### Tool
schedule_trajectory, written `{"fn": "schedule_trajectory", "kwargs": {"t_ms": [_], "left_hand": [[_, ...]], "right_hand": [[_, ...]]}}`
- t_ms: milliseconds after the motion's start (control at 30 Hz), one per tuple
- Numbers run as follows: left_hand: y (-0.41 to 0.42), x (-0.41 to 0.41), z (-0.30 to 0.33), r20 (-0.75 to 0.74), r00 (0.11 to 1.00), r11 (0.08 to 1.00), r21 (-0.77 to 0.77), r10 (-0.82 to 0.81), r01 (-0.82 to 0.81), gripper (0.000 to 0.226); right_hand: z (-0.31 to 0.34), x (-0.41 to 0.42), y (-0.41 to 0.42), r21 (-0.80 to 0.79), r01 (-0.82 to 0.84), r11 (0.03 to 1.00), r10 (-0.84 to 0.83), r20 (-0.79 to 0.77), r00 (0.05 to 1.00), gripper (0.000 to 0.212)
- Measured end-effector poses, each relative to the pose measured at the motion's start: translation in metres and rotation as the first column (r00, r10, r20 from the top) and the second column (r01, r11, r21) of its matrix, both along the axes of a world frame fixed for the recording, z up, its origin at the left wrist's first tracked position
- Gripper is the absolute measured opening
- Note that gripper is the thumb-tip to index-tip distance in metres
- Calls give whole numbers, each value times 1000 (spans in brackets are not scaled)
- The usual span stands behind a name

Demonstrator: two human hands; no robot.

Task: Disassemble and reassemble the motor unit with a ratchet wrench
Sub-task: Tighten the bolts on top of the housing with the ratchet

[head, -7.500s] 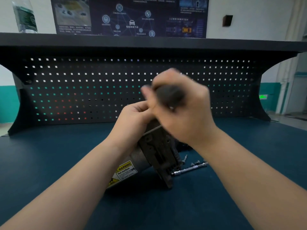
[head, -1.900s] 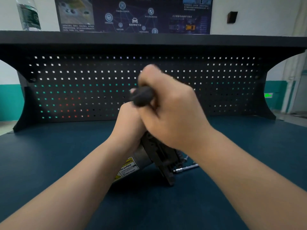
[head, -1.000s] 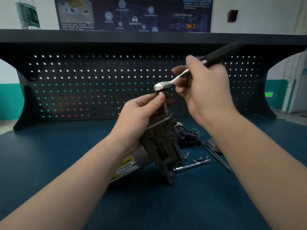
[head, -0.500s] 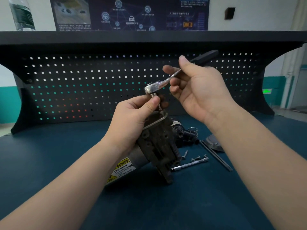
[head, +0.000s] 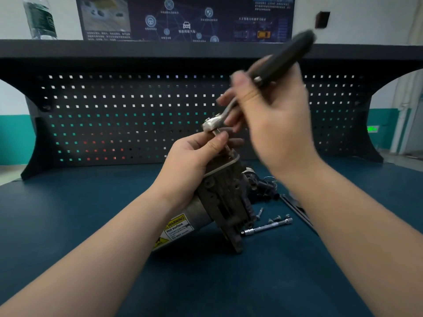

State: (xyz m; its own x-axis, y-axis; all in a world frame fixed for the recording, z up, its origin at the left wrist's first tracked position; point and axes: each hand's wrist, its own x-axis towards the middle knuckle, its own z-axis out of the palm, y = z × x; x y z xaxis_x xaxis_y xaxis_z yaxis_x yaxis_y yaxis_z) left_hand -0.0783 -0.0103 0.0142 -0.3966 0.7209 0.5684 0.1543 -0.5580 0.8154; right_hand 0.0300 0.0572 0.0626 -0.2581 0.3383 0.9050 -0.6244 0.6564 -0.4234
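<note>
Now blurred right hand (head: pixel 272 124) gripping ratchet wrench (head: pixel 263 81) with handle swung higher than 0.5 s ago, left hand (head: pixel 194 161) still pinching its socket atop motor unit (head: pixel 219 197).

A dark blue counter (head: pixel 91 225) carries a motor unit (head: pixel 219 202), tilted with its bracket edge on the surface. Just right of the motor unit lie a chrome extension bar (head: pixel 266 227), small loose bolts (head: pixel 274 218) and a thin dark rod (head: pixel 295 209).
</note>
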Motion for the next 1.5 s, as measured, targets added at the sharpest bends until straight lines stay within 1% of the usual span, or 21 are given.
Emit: {"fn": "schedule_trajectory", "kwargs": {"t_ms": [100,167,233,300,367,433,567,667,733,800,867,933,1000,1067,1133,1200,1267,1300,1367,1433,1500], "left_hand": [[0,-3,0,-13,1000,1000,-9,-23,23,22],[0,-2,0,-29,999,1000,-18,17,-18,20],[1,1,1,-36,997,997,-20,74,-75,16],[0,1,1,-81,989,993,8,122,-122,22],[0,1,4,-100,982,987,-10,158,-159,36],[0,0,2,-105,983,989,9,148,-148,44],[-1,4,3,-5,1000,1000,1,21,-21,18],[1,-1,2,-33,998,999,-19,47,-48,20],[0,-2,2,-47,996,997,-15,81,-82,17],[1,0,2,-64,990,992,-5,128,-128,17],[2,0,2,-119,975,983,38,185,-182,27],[1,1,2,-168,956,970,62,240,-233,41],[1,0,2,-155,963,976,53,219,-214,40],[1,0,2,-86,991,995,24,103,-101,34],[1,-1,2,-40,999,1000,-14,22,-22,17],[1,-2,2,-26,1000,999,-35,14,-15,25],[0,-2,2,-38,998,999,-16,41,-42,26],[0,-1,2,-43,997,998,-11,60,-60,25],[1,1,2,-36,995,995,6,96,-96,22],[2,0,0,-53,992,993,28,112,-111,10],[1,0,0,-108,980,985,47,168,-164,27]], "right_hand": [[12,4,15,-532,-335,777,380,-28,925,6],[11,2,17,-596,-363,716,411,-60,910,9],[3,-1,9,-409,-237,881,245,-35,969,7],[-6,-1,-6,72,76,994,-70,-88,994,9],[-15,-4,-13,560,341,755,-295,-175,940,14],[-16,-5,-13,633,392,667,-372,-172,912,14],[1,2,-2,-37,18,999,-18,22,1000,6],[11,6,13,-580,-298,758,336,-44,941,15],[10,3,15,-617,-312,723,356,-54,933,17],[4,0,7,-416,-181,891,194,-11,981,10],[-3,-1,-9,5,116,993,-116,-39,993,9],[-11,-3,-20,416,396,819,-380,-126,916,16],[-13,-4,-24,521,455,722,-457,-134,879,17],[-4,-1,-20,300,317,900,-334,4,943,12],[8,4,-9,-199,-54,978,71,83,994,8],[16,9,6,-626,-335,704,394,-47,918,14],[16,9,14,-763,-413,498,475,-158,866,18],[14,6,16,-762,-411,501,469,-160,869,18],[8,0,8,-628,-336,702,361,-94,928,16],[0,-1,-7,-251,-101,963,91,-53,994,9],[-9,-2,-17,268,226,937,-230,-13,973,12]]}}
